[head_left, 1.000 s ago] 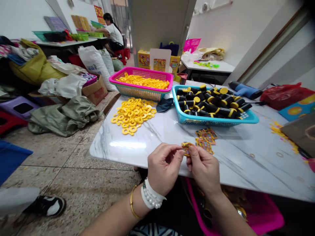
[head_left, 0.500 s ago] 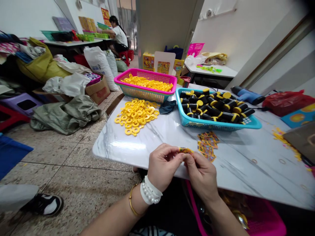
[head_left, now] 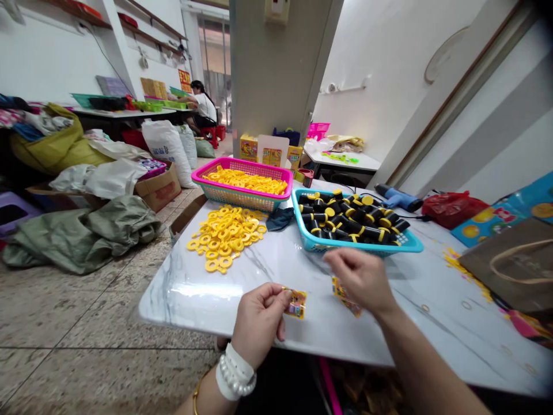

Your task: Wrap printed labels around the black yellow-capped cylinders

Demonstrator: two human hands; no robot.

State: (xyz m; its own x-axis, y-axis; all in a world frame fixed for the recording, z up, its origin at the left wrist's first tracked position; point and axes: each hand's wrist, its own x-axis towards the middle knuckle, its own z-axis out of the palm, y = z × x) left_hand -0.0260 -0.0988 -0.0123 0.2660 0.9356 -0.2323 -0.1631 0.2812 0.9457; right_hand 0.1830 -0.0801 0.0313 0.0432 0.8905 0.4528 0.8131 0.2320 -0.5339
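Pinched between the thumb and fingers of my left hand (head_left: 259, 323) is a small yellow printed label (head_left: 296, 304), held over the near part of the table. My right hand (head_left: 363, 282) is raised in front of the blue basket (head_left: 358, 249), its fingers curled together; what they hold, if anything, is hidden. Partly covered by that hand, several similar printed labels (head_left: 345, 298) lie on the marble-patterned table (head_left: 190, 300). Black cylinders with yellow caps (head_left: 334, 216) fill the blue basket. Left of it lies a pile of yellow plastic rings (head_left: 227, 230).
A pink-rimmed basket (head_left: 242, 164) of yellow pieces stands behind the ring pile, beside a dark cloth (head_left: 280, 219). At the right are a blue tool like a heat gun (head_left: 397, 199), a red plastic bag (head_left: 453, 206) and a brown bag (head_left: 514, 265). Another person (head_left: 205, 106) sits far back.
My hands have separated. The left has kept a printed label and moved left and down; the right has moved up to the labels and basket. The camera view has tilted upward.
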